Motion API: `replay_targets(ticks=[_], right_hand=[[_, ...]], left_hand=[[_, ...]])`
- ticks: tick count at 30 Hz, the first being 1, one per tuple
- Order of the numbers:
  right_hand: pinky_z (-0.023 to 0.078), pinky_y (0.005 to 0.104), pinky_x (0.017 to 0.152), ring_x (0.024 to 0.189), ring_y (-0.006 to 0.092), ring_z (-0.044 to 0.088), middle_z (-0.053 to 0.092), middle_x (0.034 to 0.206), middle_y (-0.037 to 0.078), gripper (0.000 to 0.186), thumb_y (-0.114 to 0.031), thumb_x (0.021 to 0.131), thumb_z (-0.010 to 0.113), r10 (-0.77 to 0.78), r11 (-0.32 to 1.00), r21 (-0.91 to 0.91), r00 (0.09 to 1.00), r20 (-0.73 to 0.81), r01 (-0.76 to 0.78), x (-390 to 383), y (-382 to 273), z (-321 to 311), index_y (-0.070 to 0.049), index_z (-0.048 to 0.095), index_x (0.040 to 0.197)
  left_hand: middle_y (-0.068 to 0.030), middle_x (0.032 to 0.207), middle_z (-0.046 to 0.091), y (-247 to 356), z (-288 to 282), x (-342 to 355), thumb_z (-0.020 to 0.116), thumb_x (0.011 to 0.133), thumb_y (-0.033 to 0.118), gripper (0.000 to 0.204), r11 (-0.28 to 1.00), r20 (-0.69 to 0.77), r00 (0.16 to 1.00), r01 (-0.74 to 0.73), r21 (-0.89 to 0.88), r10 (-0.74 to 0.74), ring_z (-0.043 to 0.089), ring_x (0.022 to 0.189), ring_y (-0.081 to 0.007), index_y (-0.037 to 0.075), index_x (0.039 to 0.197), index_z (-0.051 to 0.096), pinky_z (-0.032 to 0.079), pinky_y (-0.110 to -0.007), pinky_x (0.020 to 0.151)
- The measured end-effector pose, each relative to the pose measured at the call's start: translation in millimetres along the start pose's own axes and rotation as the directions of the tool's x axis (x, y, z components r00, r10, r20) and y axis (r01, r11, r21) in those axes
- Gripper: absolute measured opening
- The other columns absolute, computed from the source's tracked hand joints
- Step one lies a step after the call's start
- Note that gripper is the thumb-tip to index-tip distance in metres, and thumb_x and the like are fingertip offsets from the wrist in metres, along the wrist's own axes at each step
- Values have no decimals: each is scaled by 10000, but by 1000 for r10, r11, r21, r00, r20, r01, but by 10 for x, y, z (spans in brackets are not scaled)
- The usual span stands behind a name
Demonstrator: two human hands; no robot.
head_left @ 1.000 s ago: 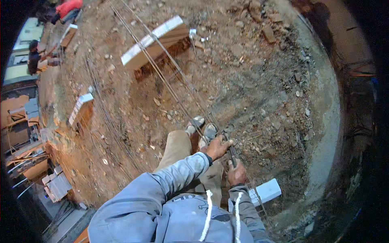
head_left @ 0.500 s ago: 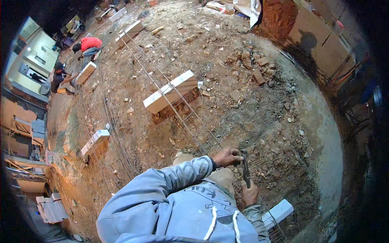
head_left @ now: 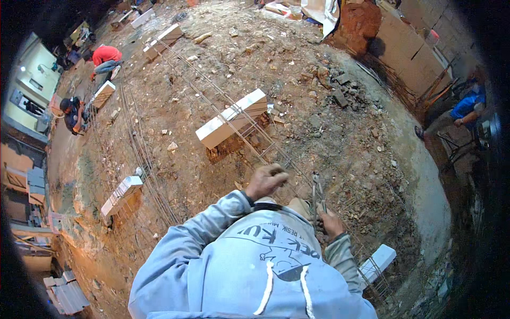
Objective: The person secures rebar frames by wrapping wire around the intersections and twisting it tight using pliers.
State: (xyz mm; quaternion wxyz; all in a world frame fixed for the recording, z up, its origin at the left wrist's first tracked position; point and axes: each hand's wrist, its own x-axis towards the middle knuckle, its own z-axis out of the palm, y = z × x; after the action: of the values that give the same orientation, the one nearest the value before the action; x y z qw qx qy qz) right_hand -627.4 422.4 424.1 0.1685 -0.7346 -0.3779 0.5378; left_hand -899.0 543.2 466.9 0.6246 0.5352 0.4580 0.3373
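My right hand [head_left: 332,223] is closed round the handles of metal pincers [head_left: 315,183], whose jaws point away from me. To its left, my left hand [head_left: 267,181] has its fingers curled together; anything small inside them is hidden. Both hands are over the near end of a long cage of thin steel bars [head_left: 273,150]. The cage stretches off to the far left and rests across a white-topped block [head_left: 234,118]. My left hand is apart from the pincers.
Other blocks stand at the left [head_left: 121,195], far left [head_left: 103,94] and near right [head_left: 378,263]. Loose bars [head_left: 143,154] lie along the rough soil. Rubble [head_left: 342,87] is heaped at the right. Two people crouch at the far left; a person in blue [head_left: 470,101] is at the right edge.
My left hand has drawn back left, away from the pincers. My right hand and the pincers have shifted slightly. A person in blue now shows clearly at the right edge.
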Motion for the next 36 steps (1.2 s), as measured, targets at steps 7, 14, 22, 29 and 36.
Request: replay_targets(ticks=[7, 14, 22, 29, 36], right_hand=[[468, 387, 667, 800, 231, 563, 594, 994, 105, 485, -460, 824, 507, 303, 933, 237, 948, -102, -272, -25, 474, 349, -82, 549, 1126], [467, 461, 735, 863, 377, 594, 613, 879, 262, 486, -476, 823, 514, 207, 458, -883, 953, 219, 104, 89, 2512, 394, -43, 617, 1019], [454, 464, 764, 893, 373, 583, 602, 931, 257, 526, -500, 827, 486, -77, 329, -902, 960, 270, 280, 1162, 1559, 176, -30, 605, 1031], [441, 467, 793, 924, 369, 572, 590, 984, 252, 567, -524, 831, 458, -402, 205, -863, 844, 355, 461, 2165, 103, 229, -16, 594, 1043], [429, 470, 822, 954, 366, 562, 578, 1036, 248, 608, -548, 835, 430, -597, 97, -762, 650, 470, 640, 2690, -600, 341, -3, 583, 1055]], left_hand=[[-107, 833, 639, -312, -1372, -420, 576, 848, 148, 110, 882, -334, 913, 56, -468, -235, 645, 690, -204, 54, 883, 530, 541, -321, 631], [-113, 845, 628, -72, -1732, -309, 586, 851, 123, 142, 855, -394, 908, -90, -510, -140, 635, 720, -187, 37, 934, 509, 533, -303, 619], [-73, 837, 641, -238, -1898, -632, 571, 872, 159, 200, 930, -475, 866, -33, -365, -156, 613, 724, -144, 5, 1000, 580, 510, -269, 592], [-77, 828, 653, -518, -1874, -983, 543, 886, 197, 206, 908, -655, 725, -102, -407, -212, 618, 731, -149, 7, 936, 607, 509, -285, 626], [-60, 764, 639, -129, -1627, -906, 531, 888, 247, 262, 993, -807, 588, -115, -12, 59, 610, 685, -124, 1, 954, 593, 498, -281, 615]])
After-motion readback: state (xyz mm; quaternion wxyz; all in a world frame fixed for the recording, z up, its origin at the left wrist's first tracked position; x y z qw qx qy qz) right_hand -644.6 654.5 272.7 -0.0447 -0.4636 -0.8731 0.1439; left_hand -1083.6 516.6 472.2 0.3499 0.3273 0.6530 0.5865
